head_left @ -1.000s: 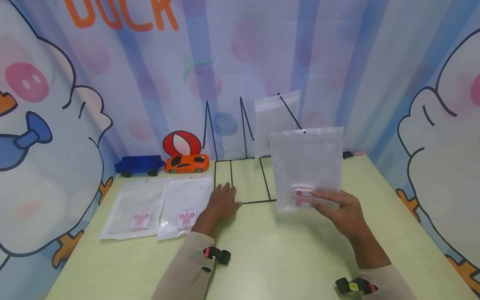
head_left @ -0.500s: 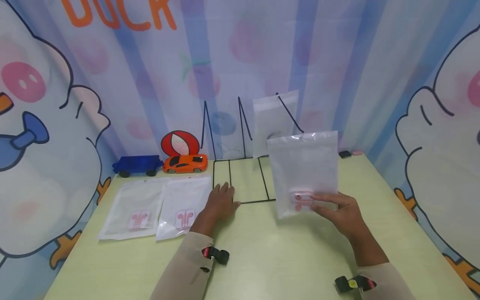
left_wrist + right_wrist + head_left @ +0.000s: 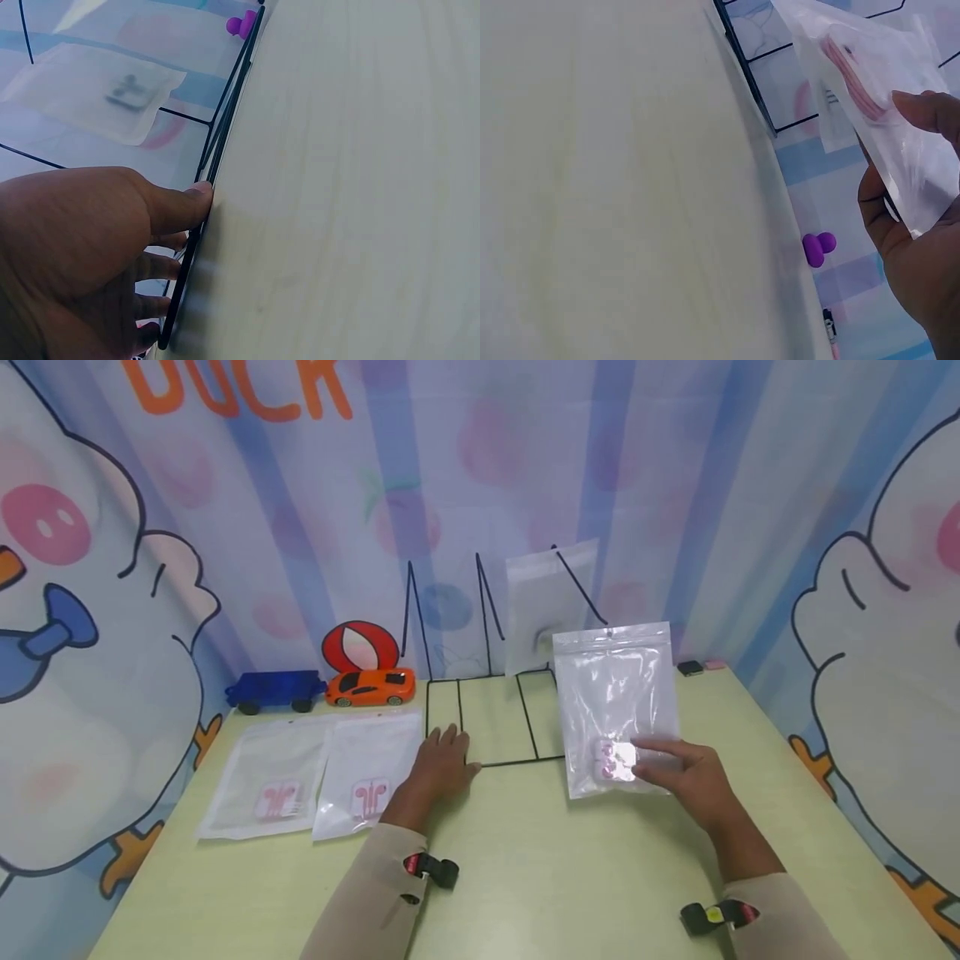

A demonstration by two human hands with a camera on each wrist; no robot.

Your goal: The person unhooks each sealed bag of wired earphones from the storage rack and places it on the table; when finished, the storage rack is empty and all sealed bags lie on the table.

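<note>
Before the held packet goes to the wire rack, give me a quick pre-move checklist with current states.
1. Right hand has a grip on the clear plastic earphone packet: ok, pinched near its bottom.
2. Packet held upright, hang hole on top: ok.
3. Left hand steadying the black wire display rack: ok, fingers rest on the base's front left corner.
4. Free prong on the rack: ok, one white packet hangs, other prongs bare.
5. Hang hole lined up with a prong: cannot tell.
6. Two flat earphone packets lie apart on the table: ok.
</note>
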